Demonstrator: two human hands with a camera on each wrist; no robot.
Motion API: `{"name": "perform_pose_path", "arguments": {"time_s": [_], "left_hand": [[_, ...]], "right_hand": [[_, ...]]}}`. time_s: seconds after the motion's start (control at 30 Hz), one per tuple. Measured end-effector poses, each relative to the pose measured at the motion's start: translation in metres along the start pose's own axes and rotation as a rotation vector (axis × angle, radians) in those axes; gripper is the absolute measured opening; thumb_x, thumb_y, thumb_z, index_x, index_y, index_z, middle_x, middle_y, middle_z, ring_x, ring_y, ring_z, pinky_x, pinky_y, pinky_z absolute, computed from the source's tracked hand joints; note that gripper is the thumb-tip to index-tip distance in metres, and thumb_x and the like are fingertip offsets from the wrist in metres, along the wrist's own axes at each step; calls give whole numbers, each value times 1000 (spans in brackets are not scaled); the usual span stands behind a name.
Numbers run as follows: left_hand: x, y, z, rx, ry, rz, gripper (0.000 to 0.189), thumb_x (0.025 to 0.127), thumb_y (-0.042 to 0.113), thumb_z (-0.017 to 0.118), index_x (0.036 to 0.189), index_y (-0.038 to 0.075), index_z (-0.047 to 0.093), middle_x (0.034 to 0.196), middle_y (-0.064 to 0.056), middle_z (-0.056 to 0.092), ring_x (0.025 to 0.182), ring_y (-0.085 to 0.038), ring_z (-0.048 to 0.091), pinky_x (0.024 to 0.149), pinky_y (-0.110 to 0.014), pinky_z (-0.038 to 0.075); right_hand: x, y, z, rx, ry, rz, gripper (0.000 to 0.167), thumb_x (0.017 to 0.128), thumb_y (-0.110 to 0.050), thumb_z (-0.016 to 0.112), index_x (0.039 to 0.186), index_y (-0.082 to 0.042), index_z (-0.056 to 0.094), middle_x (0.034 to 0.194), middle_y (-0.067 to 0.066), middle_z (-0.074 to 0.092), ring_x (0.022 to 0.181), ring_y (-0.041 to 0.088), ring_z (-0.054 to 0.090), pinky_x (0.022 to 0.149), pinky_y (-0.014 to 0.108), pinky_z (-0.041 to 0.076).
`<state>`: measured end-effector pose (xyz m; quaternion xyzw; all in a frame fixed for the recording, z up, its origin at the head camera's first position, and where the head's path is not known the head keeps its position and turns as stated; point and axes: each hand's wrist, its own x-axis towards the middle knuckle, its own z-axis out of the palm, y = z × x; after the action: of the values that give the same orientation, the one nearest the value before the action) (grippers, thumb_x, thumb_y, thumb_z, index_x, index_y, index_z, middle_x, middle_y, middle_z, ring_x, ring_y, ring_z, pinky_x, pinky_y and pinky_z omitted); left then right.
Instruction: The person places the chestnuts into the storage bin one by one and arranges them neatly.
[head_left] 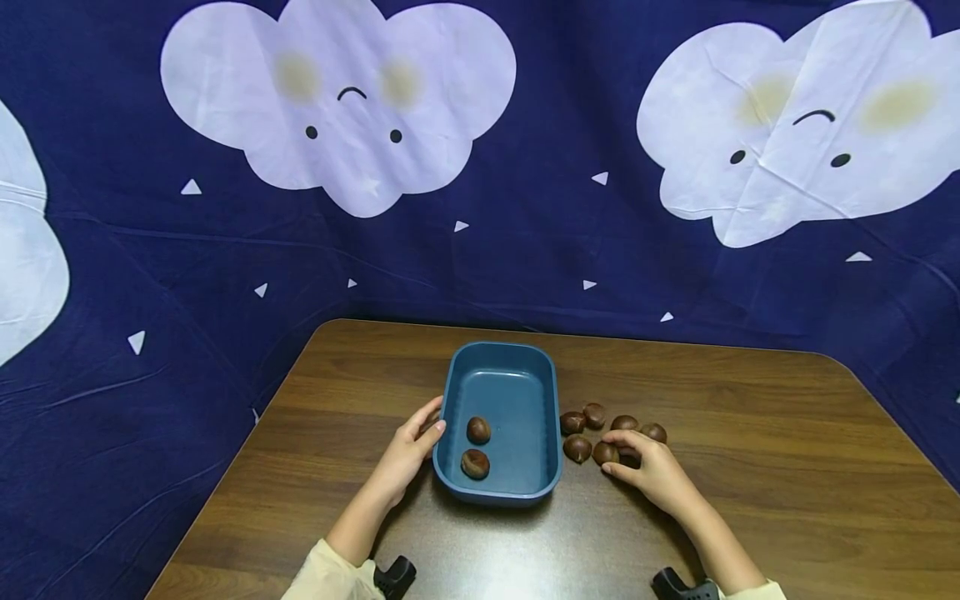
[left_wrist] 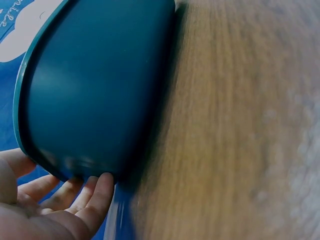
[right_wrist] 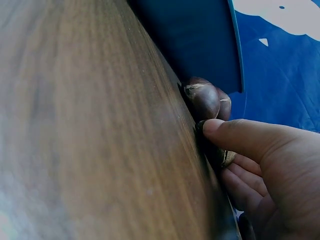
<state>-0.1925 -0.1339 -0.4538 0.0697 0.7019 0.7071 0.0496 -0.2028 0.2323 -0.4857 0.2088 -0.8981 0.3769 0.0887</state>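
Two brown chestnuts, one (head_left: 478,430) behind the other (head_left: 475,464), lie inside a blue rectangular plastic box (head_left: 517,482) on the table. My left hand (head_left: 408,454) holds the box's left side, thumb at the rim and fingers against the outer wall (left_wrist: 95,95). To the right of the box, my right hand (head_left: 652,475) has thumb and fingers around a chestnut (head_left: 606,453) on the tabletop. Close by sit other chestnuts: one (head_left: 577,448) beside it, two (head_left: 573,422) near the box wall, and two more (head_left: 624,423) behind the hand. In the right wrist view the fingers partly hide the held chestnut.
The brown wooden table (head_left: 787,433) extends to both sides of the box. Behind its far edge hangs a dark blue cloth (head_left: 450,267) printed with white clouds and small triangles.
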Motion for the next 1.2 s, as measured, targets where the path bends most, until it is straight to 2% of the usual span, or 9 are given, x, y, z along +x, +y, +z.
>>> {"name": "perform_pose_path", "arguments": {"time_s": [0.1, 0.43, 0.73, 1.0, 1.2], "left_hand": [[1, -4, 0, 3, 5, 1, 45, 94, 16, 48, 136, 6, 36, 132, -20, 42, 117, -35, 41, 86, -43, 42], [2, -4, 0, 9, 0, 0, 46, 94, 18, 48, 136, 6, 36, 132, -20, 41, 117, -34, 41, 86, -43, 42], [2, -4, 0, 13, -2, -6, 46, 94, 17, 48, 137, 5, 35, 132, -21, 40, 118, -35, 40, 88, -44, 41], [2, -5, -1, 15, -3, -1, 46, 94, 18, 48, 137, 5, 35, 133, -21, 40, 118, -35, 40, 87, -44, 41], [2, -6, -2, 9, -6, -3, 47, 94, 18, 48, 137, 5, 35, 133, -21, 40, 117, -35, 41, 87, -43, 41]], "right_hand": [[0, -1, 0, 3, 1, 7, 33, 72, -15, 76, 101, -8, 62, 98, 3, 63, 84, 24, 62, 72, 36, 49], [0, -4, -1, -10, 40, 3, 34, 71, -12, 76, 101, -9, 62, 97, 4, 63, 85, 24, 62, 71, 36, 49], [2, -10, -3, 60, 84, -21, 38, 73, -11, 75, 107, -9, 60, 102, 1, 62, 89, 20, 60, 76, 39, 48], [16, -26, -4, 83, 139, -106, 36, 72, -6, 74, 106, -7, 61, 102, 5, 63, 86, 18, 61, 70, 40, 49], [30, -43, -3, 97, 131, -128, 37, 72, -7, 75, 106, -7, 61, 102, 1, 63, 89, 14, 60, 72, 41, 48]]}}
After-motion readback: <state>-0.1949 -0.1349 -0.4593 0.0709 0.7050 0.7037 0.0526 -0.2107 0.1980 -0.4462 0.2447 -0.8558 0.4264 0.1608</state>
